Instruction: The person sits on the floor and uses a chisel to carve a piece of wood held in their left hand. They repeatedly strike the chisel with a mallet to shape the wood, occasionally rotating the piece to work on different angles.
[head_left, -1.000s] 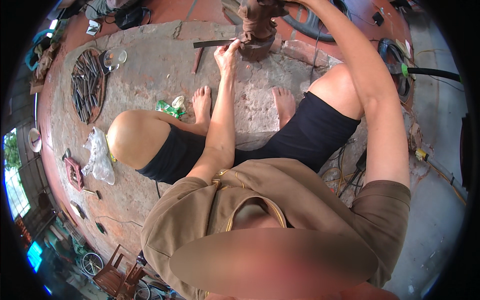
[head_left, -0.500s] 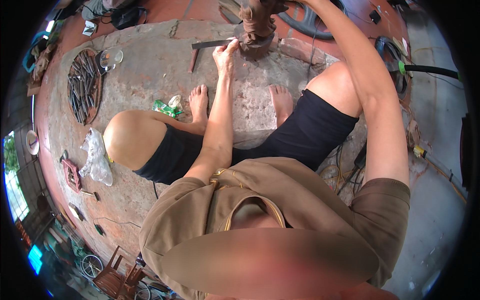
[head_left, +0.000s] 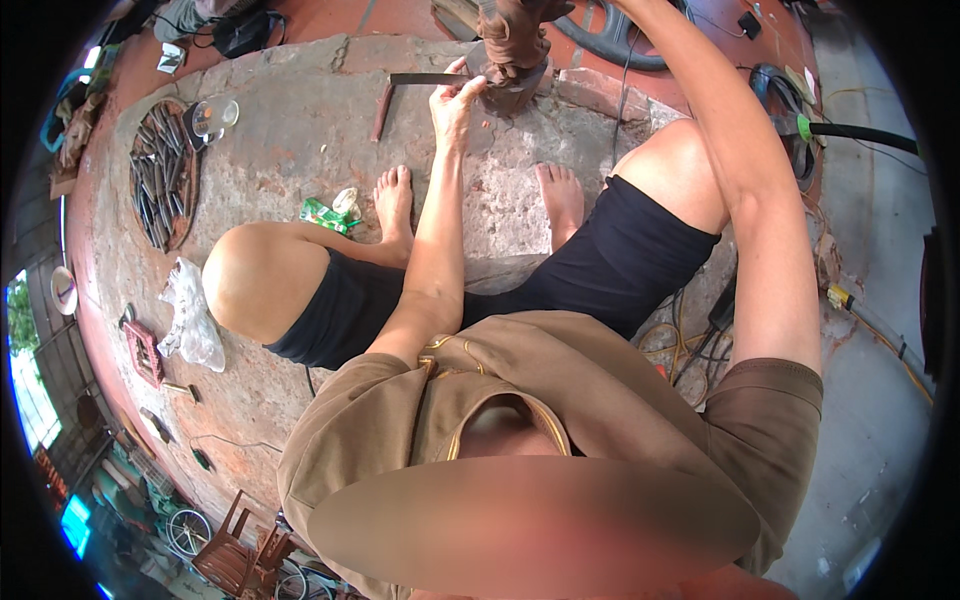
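Observation:
A brown carved wooden figure (head_left: 513, 45) stands upright at the far edge of the slab, its top cut off by the picture's edge. Beside its base, my left hand (head_left: 452, 105) is closed in a pinch on a dark flat strip-like tool (head_left: 425, 79). The strip points left; its other end is hidden by my fingers and the base, and its exact kind is unclear. My right forearm (head_left: 690, 85) reaches up past the figure's right side, and the hand lies beyond the upper edge. A thin reddish-brown stick (head_left: 382, 112) lies just below the strip's left end.
Left on the stone slab (head_left: 290, 130) are a round tray (head_left: 190, 225) of several chisel-like tools, a clear cup (head_left: 215, 118), a green wrapper (head_left: 325, 215) and a plastic bag (head_left: 192, 315). Cables (head_left: 690, 350) and a black hose (head_left: 860, 138) lie right; a black ring (head_left: 610, 45) sits behind.
My left hand and the strip have shifted slightly, and the strip now lies more level. The right forearm has moved up a little, taking the hand out of the picture.

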